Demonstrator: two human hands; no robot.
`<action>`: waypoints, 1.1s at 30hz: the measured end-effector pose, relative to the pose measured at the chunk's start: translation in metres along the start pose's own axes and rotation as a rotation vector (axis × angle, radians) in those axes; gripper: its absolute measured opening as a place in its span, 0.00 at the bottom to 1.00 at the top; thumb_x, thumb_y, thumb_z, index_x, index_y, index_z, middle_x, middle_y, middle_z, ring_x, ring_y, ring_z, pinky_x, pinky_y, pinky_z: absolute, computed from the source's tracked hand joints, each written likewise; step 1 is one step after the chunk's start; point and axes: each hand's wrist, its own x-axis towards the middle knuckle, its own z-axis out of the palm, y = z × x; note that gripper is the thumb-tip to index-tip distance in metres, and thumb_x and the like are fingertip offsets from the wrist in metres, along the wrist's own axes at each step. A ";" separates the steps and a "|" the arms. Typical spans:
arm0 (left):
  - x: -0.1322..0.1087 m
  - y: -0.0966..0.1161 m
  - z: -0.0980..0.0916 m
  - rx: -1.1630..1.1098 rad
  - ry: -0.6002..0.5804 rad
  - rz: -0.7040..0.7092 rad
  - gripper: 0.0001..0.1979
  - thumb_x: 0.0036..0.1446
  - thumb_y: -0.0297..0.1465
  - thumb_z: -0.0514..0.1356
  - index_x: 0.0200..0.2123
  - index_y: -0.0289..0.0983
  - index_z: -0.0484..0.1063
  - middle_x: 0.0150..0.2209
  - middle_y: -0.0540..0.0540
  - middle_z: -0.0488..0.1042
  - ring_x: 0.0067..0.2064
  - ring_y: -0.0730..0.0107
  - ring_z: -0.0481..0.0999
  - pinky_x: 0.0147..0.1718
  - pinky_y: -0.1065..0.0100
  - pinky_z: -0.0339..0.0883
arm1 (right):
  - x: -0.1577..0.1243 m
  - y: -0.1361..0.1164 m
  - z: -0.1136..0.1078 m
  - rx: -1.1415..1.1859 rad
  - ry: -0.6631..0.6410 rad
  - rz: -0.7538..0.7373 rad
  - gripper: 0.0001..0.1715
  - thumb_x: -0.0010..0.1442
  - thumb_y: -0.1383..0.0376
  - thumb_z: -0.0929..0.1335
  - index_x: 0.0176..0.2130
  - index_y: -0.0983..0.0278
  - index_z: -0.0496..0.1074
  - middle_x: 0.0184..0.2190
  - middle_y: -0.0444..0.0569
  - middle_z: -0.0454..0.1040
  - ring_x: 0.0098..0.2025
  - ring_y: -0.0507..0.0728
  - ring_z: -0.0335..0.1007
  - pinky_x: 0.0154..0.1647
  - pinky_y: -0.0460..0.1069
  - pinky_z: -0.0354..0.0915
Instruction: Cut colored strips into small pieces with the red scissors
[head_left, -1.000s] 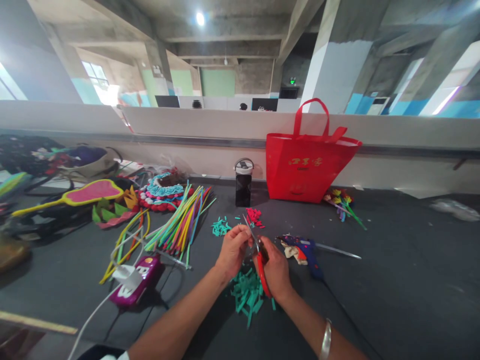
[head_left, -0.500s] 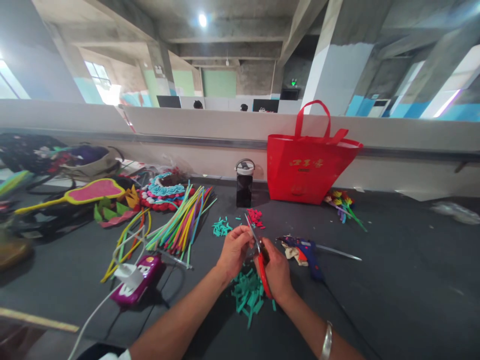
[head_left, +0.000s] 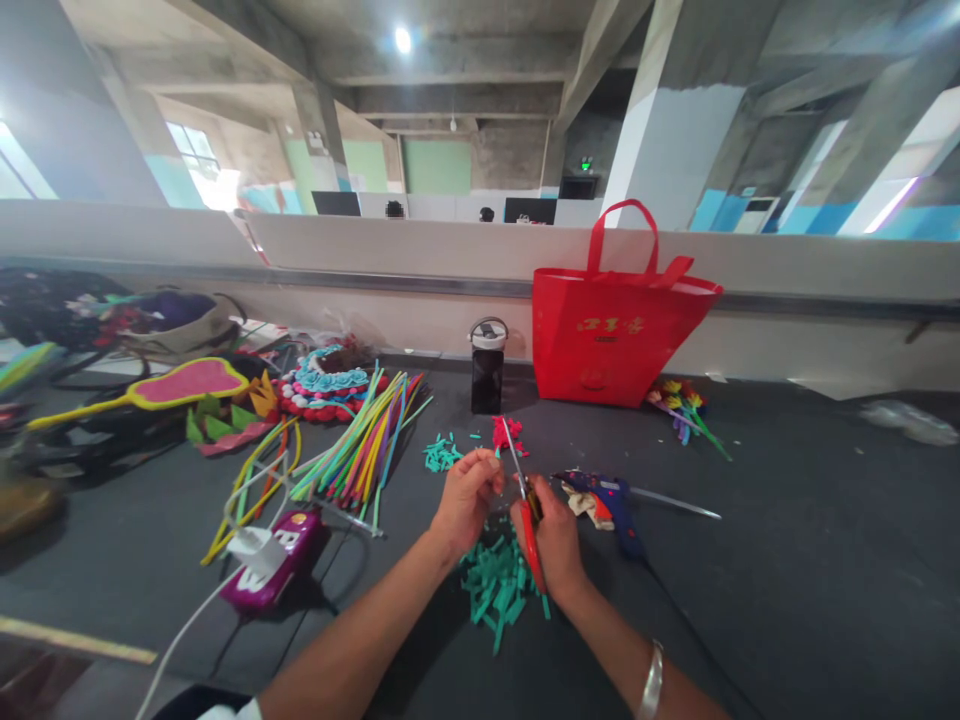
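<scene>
My right hand [head_left: 553, 535] is closed around the handles of a pair of red-handled scissors [head_left: 531, 545], whose blades point away from me. Just left of the blades, my left hand [head_left: 469, 500] pinches with thumb and fingertips; a tiny greenish bit shows at the tips, too small to name. Below both hands lies a heap of green cut strips [head_left: 496, 590]. Beyond them are a small pile of short teal pieces [head_left: 441, 453] and a pile of red pieces [head_left: 510, 434], partly behind the scissor blades.
A bundle of coloured pipe cleaners [head_left: 367, 440] lies left, near a purple power strip [head_left: 277, 560] with a white plug. To the right rests a blue glue gun [head_left: 616, 505] with its cord. A dark bottle [head_left: 487, 380] and a red bag [head_left: 622, 340] stand at the back.
The scissors have swung slightly right, away from my left fingertips, and their blades now point more straight ahead. My left hand stays almost in place.
</scene>
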 end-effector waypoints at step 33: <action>-0.002 -0.006 -0.001 0.869 -0.136 0.229 0.02 0.46 0.29 0.61 0.25 0.36 0.72 0.22 0.50 0.70 0.26 0.73 0.66 0.27 0.71 0.58 | 0.018 -0.009 -0.022 0.205 0.230 -0.002 0.17 0.56 0.61 0.65 0.46 0.64 0.68 0.31 0.46 0.73 0.30 0.53 0.70 0.33 0.48 0.69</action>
